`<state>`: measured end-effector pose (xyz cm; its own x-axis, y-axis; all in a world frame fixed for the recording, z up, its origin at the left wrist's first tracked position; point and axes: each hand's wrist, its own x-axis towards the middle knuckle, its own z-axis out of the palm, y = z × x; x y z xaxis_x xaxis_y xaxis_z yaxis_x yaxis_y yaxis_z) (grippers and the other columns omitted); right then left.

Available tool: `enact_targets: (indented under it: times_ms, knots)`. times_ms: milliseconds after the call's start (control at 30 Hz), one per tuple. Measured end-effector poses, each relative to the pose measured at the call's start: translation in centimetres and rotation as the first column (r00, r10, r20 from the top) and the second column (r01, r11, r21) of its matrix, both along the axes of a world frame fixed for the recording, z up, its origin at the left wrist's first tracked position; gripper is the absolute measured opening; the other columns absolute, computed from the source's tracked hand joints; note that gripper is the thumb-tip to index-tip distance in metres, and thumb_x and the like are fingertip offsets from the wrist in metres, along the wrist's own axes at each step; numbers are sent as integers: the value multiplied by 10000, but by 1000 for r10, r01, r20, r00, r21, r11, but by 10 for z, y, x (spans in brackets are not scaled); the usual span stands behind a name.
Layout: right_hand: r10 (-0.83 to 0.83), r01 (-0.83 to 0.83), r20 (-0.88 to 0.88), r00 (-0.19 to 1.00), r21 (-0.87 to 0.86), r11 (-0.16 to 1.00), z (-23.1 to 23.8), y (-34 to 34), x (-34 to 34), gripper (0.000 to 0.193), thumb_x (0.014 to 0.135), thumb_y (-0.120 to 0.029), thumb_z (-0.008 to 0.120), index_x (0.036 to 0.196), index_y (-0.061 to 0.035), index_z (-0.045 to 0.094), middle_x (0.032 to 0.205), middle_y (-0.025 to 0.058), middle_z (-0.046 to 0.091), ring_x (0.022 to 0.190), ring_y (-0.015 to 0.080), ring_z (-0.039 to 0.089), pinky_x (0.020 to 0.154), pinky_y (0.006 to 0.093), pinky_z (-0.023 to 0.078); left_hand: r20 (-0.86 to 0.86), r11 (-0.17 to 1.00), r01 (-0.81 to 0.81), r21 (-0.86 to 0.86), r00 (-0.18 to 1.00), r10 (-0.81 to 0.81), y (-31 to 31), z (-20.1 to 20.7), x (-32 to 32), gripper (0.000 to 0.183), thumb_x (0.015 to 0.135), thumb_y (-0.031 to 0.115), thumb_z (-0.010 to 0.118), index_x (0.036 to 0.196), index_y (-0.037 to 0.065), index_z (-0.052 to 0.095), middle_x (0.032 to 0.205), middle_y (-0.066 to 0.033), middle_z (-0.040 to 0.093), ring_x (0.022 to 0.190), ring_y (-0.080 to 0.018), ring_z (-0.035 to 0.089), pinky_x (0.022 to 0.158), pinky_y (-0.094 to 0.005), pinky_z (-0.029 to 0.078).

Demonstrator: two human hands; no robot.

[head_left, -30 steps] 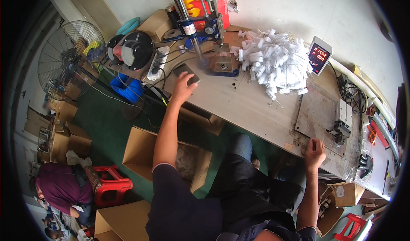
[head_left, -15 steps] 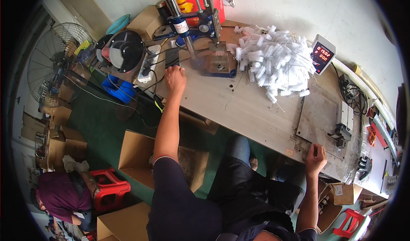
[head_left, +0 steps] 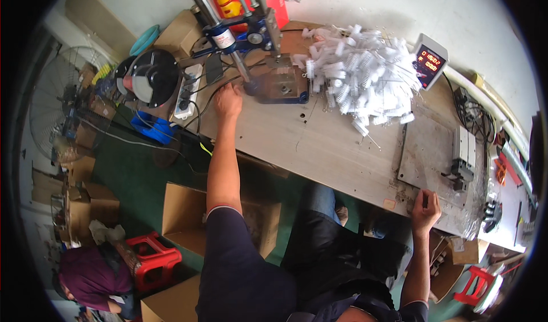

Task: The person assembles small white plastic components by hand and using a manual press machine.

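My left hand [head_left: 229, 100] rests on the workbench [head_left: 262, 133] with its fingers curled. It is beside a black cord and just left of the blue bench press [head_left: 251, 39]. Whatever its fingers hold, if anything, is hidden. A flat dark rectangular object [head_left: 214, 69] lies a little beyond it. At the bench's front edge on the right, my right hand [head_left: 426, 210] is closed with its fingertips pinched together. What is in that pinch is too small to make out. A metal plate with a clamp-like block [head_left: 463, 153] lies just beyond it.
White spiral brushes with wire stems [head_left: 365, 76] are heaped mid-bench. A red-digit counter [head_left: 429, 64] stands behind. A power strip [head_left: 188, 91] and a round-disc machine [head_left: 153, 77] sit left. An open carton [head_left: 182, 213] is below; a person [head_left: 94, 279] is near a red stool [head_left: 153, 259].
The view has shifted slightly. The dark flat object has moved farther back, away from my left hand's fingers. My right hand stays pinched in nearly the same place.
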<state>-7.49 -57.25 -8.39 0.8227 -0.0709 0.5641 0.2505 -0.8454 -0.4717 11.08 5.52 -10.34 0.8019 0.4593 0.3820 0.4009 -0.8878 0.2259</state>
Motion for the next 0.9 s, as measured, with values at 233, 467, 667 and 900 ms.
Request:
enact_targets:
  times_ms: [233,467,667,900]
  knots:
    - [25,-25,12,1000,-13,1000,9,1,6,104,828,40,704,887,-30,654,785,143,618,729,356,628,653,411,503,540,865,442,236,680,-496,-116,29,-57,50,931,118,680,914,75,698,931,-101,701,886,-331,684,788,-439,545]
    - [54,-56,39,998,40,998,13,2,3,118,820,32,708,885,-36,637,781,139,614,735,361,630,652,432,503,260,649,668,364,596,-760,-180,63,-10,224,939,105,662,1136,7,619,1281,-191,584,1231,-395,545,1037,-503,446]
    - [50,-53,57,997,52,997,11,2,1,124,816,28,712,883,-40,634,791,141,621,745,368,631,659,435,509,65,815,521,254,832,-551,-189,59,28,366,990,244,612,1275,20,567,1346,-182,575,1298,-384,507,1064,-550,405]
    - [42,-43,54,998,16,999,10,1,2,115,824,21,711,882,-42,636,797,140,626,747,368,635,664,439,510,-128,870,384,310,923,-362,-203,61,54,453,1005,331,585,1318,8,528,1163,-227,658,1128,-373,616,986,-492,451]
